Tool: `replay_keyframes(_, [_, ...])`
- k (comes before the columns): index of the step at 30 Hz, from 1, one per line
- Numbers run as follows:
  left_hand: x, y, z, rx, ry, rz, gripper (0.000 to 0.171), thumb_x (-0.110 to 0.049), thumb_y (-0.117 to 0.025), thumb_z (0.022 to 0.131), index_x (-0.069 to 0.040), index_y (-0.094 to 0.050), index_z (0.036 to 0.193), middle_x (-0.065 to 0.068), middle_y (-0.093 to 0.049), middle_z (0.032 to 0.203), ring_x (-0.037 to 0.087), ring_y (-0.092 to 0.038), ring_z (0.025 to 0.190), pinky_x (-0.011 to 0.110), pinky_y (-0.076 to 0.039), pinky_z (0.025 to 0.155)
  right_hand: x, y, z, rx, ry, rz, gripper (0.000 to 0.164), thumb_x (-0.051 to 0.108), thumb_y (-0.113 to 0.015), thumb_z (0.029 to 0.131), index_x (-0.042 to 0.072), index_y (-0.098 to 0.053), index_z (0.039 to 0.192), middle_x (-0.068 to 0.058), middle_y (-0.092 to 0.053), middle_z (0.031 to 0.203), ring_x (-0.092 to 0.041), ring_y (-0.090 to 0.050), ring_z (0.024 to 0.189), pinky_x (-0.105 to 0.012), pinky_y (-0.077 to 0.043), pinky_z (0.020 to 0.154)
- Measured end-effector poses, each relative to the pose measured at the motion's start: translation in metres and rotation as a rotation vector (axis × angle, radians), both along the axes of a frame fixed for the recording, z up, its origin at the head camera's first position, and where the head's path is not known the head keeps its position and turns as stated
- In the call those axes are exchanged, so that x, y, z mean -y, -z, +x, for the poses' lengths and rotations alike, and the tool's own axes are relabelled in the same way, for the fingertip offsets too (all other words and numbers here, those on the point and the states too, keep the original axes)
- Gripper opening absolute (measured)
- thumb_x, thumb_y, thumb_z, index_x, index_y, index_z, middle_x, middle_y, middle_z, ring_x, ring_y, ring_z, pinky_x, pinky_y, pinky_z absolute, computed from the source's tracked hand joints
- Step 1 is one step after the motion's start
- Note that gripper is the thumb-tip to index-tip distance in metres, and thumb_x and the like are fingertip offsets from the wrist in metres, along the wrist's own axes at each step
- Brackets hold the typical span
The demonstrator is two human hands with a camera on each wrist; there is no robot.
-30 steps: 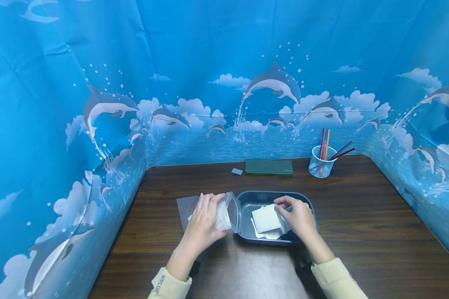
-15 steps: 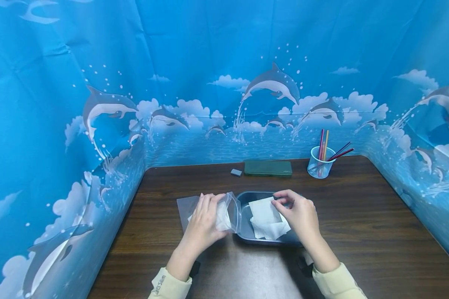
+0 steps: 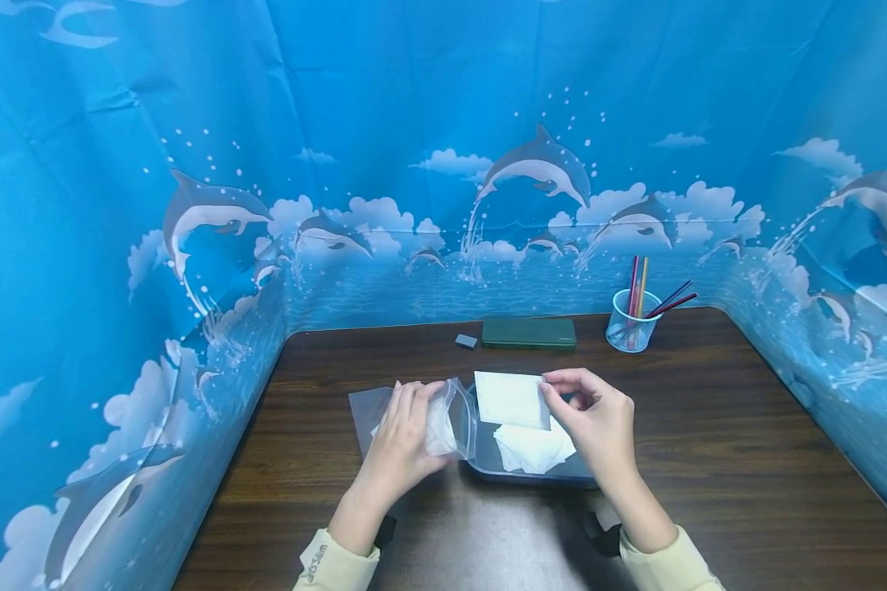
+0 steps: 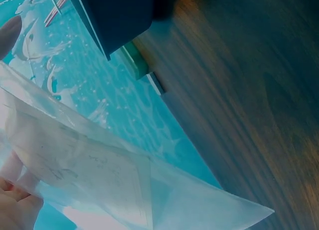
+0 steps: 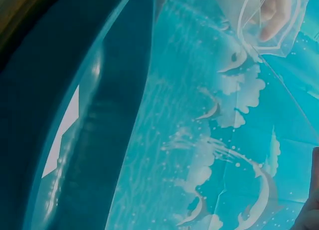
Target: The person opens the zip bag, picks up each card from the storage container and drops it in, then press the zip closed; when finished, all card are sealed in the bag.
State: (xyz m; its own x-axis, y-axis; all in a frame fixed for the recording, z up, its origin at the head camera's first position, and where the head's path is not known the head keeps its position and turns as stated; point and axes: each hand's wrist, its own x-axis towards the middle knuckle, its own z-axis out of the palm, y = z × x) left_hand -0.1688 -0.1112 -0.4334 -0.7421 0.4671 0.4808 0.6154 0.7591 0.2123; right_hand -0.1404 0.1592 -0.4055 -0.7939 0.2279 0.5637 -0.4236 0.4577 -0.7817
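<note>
My left hand (image 3: pixel 405 427) grips a clear plastic zip bag (image 3: pixel 464 423) with its mouth held wide toward the right. White squares with faint marks (image 4: pixel 99 175) lie inside the bag in the left wrist view. Between thumb and fingertips, my right hand (image 3: pixel 599 419) pinches a flat white square packet (image 3: pixel 512 400) by its right edge, raised over the dark tray (image 3: pixel 532 478) near the bag's mouth. Several similar white packets (image 3: pixel 534 450) lie in a loose pile in the tray. The right wrist view shows the tray's side (image 5: pixel 129 95) but not the pinched packet.
Behind the tray sit a green case (image 3: pixel 528 332) and a small grey-blue block (image 3: pixel 466 341). A mesh cup (image 3: pixel 633 328) with several coloured sticks stands at the back right. A blue dolphin-print curtain (image 3: pixel 429 148) surrounds the dark wooden table (image 3: pixel 732 443).
My right hand has lifted one packet off the pile and brought it up and left toward the bag's mouth. The left hand and bag have stayed in place.
</note>
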Motion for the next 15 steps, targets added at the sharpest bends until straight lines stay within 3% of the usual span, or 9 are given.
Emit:
replay_keyframes(6, [0.0, -0.001, -0.001, -0.001, -0.006, -0.013, 0.113, -0.033, -0.096, 0.048, -0.006, -0.037, 0.14, 0.012, -0.045, 0.128, 0.027, -0.04, 0.124, 0.042, -0.017, 0.115, 0.004, -0.005, 0.004, 0.036, -0.058, -0.066, 0.013, 0.016, -0.08, 0.079, 0.016, -0.074, 0.09, 0.007, -0.067, 0.073, -0.014, -0.045, 0.049, -0.023, -0.033, 0.037])
replay_keyframes(8, [0.0, -0.001, -0.001, 0.001, -0.009, -0.015, 0.115, -0.035, -0.096, 0.047, -0.006, -0.036, 0.141, 0.013, -0.045, 0.128, 0.027, -0.04, 0.125, 0.042, -0.017, 0.116, 0.009, -0.014, 0.01, 0.038, -0.064, -0.074, 0.012, 0.01, -0.08, 0.078, 0.012, -0.074, 0.089, 0.005, -0.067, 0.071, -0.015, -0.044, 0.048, -0.023, -0.033, 0.037])
replay_keyframes(13, [0.0, -0.001, -0.001, 0.008, -0.022, -0.025, 0.117, -0.038, -0.096, 0.048, -0.008, -0.033, 0.142, 0.012, -0.043, 0.13, 0.027, -0.037, 0.127, 0.042, -0.016, 0.116, 0.014, -0.015, 0.013, 0.029, -0.069, -0.081, 0.014, 0.009, -0.081, 0.077, 0.012, -0.074, 0.089, 0.006, -0.067, 0.072, -0.015, -0.045, 0.049, -0.023, -0.033, 0.038])
replay_keyframes(15, [-0.001, -0.001, 0.0, 0.005, -0.025, -0.025, 0.117, -0.039, -0.095, 0.049, -0.008, -0.033, 0.142, 0.012, -0.043, 0.13, 0.027, -0.036, 0.128, 0.042, -0.017, 0.116, 0.013, -0.007, 0.01, 0.03, -0.081, -0.075, 0.014, 0.015, -0.081, 0.078, 0.017, -0.074, 0.089, 0.01, -0.067, 0.073, -0.014, -0.045, 0.048, -0.024, -0.033, 0.038])
